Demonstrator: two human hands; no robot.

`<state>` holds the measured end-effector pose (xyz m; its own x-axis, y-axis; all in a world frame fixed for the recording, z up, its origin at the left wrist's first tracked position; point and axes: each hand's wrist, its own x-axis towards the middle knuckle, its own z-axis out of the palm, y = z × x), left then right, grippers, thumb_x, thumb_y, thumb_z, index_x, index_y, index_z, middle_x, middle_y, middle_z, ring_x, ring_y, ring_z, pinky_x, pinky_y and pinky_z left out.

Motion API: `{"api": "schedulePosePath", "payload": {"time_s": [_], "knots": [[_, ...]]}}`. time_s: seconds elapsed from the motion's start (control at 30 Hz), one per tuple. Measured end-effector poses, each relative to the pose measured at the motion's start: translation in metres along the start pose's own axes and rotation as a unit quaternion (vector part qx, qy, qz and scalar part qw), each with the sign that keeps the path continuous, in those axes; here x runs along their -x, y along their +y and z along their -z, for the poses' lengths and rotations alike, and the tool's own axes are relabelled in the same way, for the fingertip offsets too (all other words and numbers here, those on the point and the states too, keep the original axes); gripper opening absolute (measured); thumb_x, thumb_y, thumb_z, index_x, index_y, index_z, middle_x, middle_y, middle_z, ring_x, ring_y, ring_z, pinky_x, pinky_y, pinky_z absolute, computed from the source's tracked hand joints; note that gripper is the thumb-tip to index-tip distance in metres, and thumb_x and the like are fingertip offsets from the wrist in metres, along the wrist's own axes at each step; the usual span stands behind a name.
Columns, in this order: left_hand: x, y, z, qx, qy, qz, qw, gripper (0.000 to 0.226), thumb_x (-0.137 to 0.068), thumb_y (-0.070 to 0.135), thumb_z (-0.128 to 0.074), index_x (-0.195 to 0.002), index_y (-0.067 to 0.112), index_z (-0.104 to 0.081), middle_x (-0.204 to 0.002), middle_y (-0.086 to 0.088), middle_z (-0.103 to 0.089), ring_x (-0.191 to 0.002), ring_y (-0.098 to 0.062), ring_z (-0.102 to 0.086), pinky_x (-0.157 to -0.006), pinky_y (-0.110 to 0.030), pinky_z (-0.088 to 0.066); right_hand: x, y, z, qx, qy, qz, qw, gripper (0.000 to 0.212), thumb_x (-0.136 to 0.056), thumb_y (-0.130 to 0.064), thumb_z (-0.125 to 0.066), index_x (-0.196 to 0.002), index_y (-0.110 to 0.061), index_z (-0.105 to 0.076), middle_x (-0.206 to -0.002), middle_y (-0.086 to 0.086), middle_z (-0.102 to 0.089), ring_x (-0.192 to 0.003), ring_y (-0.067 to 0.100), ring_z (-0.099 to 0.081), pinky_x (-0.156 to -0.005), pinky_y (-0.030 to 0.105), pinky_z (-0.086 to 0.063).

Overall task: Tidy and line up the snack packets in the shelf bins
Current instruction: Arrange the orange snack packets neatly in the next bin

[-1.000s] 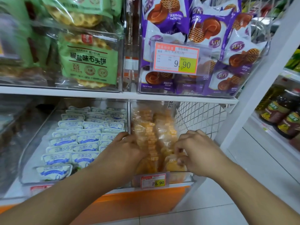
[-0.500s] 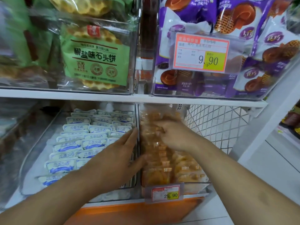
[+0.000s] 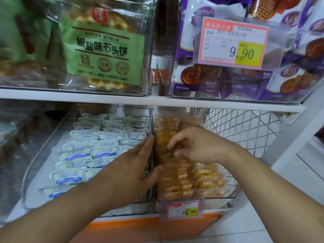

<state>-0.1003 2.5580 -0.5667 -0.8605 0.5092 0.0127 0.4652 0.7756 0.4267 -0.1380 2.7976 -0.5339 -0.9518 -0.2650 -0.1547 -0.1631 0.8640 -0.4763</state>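
Left hand [image 3: 128, 174] flat, fingers straight, right hand [image 3: 198, 146] curled (fingertips down)

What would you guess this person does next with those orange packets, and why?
Probably the right hand nudges the orange packets toward the divider, where the flat left hand steadies them; the rows nearest the front look uneven.

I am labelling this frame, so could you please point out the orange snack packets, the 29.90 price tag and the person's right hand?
orange snack packets [image 3: 185, 179]: head view, on the front rows' printed faces.
29.90 price tag [image 3: 183, 209]: head view, label centre.
right hand [image 3: 196, 146]: head view, back of the hand.
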Motion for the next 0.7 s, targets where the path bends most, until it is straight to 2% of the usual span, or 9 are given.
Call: {"api": "schedulePosePath", "payload": {"time_s": [0.17, 0.3, 0.43, 0.57, 0.63, 0.7], "knots": [[0.001, 0.002, 0.000, 0.000, 0.000, 0.005, 1.000, 0.086, -0.099, 0.066, -0.038, -0.161, 0.037, 0.014, -0.170, 0.021, 0.007, -0.135, -0.008, -0.049, -0.098, -0.018, -0.040, 0.011, -0.003, 0.006, 0.025, -0.024, 0.001, 0.999, 0.021, -0.092, -0.033, -0.079, -0.107, -0.046, -0.079, -0.111, -0.028, -0.072, -0.107, -0.006, -0.063, -0.104, 0.028, -0.051], [0.000, -0.001, -0.001, 0.006, 0.002, 0.003, 1.000, 0.086, -0.098, 0.067, -0.038, -0.161, 0.038, 0.014, -0.170, 0.021, 0.007, -0.136, -0.008, -0.048, -0.099, -0.020, -0.041, 0.014, -0.005, -0.002, 0.070, -0.024, 0.002, 0.997, 0.027, -0.096, -0.038, -0.071, -0.121, -0.045, -0.072, -0.120, -0.024, -0.068, -0.111, 0.002, -0.062, -0.103, 0.031, -0.052], [-0.001, -0.003, -0.002, 0.009, 0.004, -0.003, 1.000, 0.086, -0.099, 0.066, -0.039, -0.161, 0.037, 0.013, -0.170, 0.021, 0.009, -0.143, -0.007, -0.040, -0.104, -0.020, -0.038, 0.012, 0.000, -0.013, 0.096, 0.006, 0.014, 0.995, 0.040, -0.103, -0.036, -0.062, -0.143, -0.038, -0.060, -0.149, -0.020, -0.054, -0.138, 0.008, -0.048, -0.120, 0.033, -0.038], [-0.001, -0.004, -0.003, 0.012, 0.002, -0.001, 1.000, 0.086, -0.099, 0.066, -0.039, -0.161, 0.037, 0.013, -0.169, 0.022, 0.010, -0.145, -0.009, -0.038, -0.106, -0.023, -0.039, 0.018, 0.002, -0.008, 0.038, 0.058, 0.027, 0.997, 0.051, -0.099, -0.032, -0.069, -0.147, -0.044, -0.054, -0.153, -0.023, -0.048, -0.141, 0.002, -0.044, -0.120, 0.025, -0.033], [-0.001, -0.004, -0.003, 0.014, -0.002, -0.002, 1.000, 0.086, -0.099, 0.066, -0.040, -0.161, 0.037, 0.013, -0.169, 0.022, 0.010, -0.141, -0.010, -0.044, -0.103, -0.023, -0.041, 0.024, 0.000, 0.000, 0.011, 0.041, 0.023, 0.999, 0.056, -0.097, -0.035, -0.073, -0.148, -0.046, -0.052, -0.156, -0.024, -0.043, -0.144, -0.001, -0.036, -0.119, 0.021, -0.026], [-0.001, -0.004, -0.002, 0.012, -0.001, -0.003, 1.000, 0.086, -0.099, 0.065, -0.040, -0.162, 0.037, 0.012, -0.170, 0.021, 0.009, -0.135, -0.012, -0.050, -0.099, -0.023, -0.042, 0.030, -0.003, 0.007, -0.005, -0.014, 0.012, 1.000, 0.067, -0.094, -0.042, -0.076, -0.152, -0.051, -0.044, -0.161, -0.026, -0.035, -0.147, -0.002, -0.032, -0.120, 0.021, -0.024]]}}
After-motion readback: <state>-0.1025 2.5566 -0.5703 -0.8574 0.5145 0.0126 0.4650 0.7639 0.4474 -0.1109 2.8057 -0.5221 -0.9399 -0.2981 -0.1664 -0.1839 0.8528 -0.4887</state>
